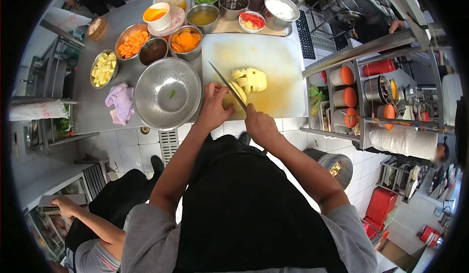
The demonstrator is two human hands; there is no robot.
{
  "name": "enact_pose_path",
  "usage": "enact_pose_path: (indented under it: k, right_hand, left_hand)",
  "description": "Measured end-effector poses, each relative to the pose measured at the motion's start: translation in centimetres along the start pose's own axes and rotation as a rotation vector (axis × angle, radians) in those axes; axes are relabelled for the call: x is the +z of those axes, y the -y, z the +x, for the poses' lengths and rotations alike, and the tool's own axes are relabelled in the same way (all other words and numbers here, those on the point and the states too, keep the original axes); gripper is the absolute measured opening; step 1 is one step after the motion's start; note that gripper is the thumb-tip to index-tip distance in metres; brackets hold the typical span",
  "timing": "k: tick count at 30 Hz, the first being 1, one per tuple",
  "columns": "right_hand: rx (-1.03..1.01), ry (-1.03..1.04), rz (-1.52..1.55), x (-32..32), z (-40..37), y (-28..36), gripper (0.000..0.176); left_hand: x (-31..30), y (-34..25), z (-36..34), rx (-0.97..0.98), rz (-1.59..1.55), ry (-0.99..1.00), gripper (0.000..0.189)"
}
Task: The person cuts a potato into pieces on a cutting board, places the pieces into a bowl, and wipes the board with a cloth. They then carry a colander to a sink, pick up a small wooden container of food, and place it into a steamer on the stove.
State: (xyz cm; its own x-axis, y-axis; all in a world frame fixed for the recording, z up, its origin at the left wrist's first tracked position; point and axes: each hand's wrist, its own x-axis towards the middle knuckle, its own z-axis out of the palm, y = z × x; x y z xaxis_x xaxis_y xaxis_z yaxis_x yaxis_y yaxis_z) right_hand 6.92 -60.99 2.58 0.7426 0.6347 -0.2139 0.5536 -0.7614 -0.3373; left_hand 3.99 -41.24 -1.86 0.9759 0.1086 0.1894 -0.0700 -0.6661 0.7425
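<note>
My right hand (261, 126) grips the handle of a kitchen knife (224, 81), its long blade slanting up and left across the white cutting board (283, 102). Beside the blade, my left hand (215, 106) has its fingers curled and its thumb bent in at pale yellow slices (239, 93), which look like potato. The blade partly covers these slices. Cut chunks of the same potato (251, 79) sit together just right of the knife.
A steel colander (146, 94) with a green leaf stands left of the board. Around it are bowls of potato cubes (103, 70), carrot pieces (133, 43) and dark sauce (154, 51), plus a purple cloth (119, 103). Another person's hand (66, 206) is at lower left.
</note>
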Motion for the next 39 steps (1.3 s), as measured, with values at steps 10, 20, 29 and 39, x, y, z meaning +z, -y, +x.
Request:
enact_pose_path:
  k: [10,20,29,39]
  right_hand:
    - [0.076,0.002,0.021,3.3,2.9,0.1,0.017]
    - [-0.012,-0.022,-0.012,0.5,0.4,1.3,0.025]
    - [0.102,0.068,-0.039,1.5,0.6,2.4,0.017]
    - [0.030,-0.119,0.107,1.6,1.4,0.0,0.025]
  left_hand:
    - [0.1,0.3,0.1,0.045,-0.064,-0.051,0.048]
    - [-0.5,1.6,-1.0,0.014,-0.115,0.007,0.044]
    - [0.0,2.1,-1.1,0.043,-0.098,-0.001,0.045]
    - [-1.8,0.0,0.0,0.135,0.019,0.042,0.051]
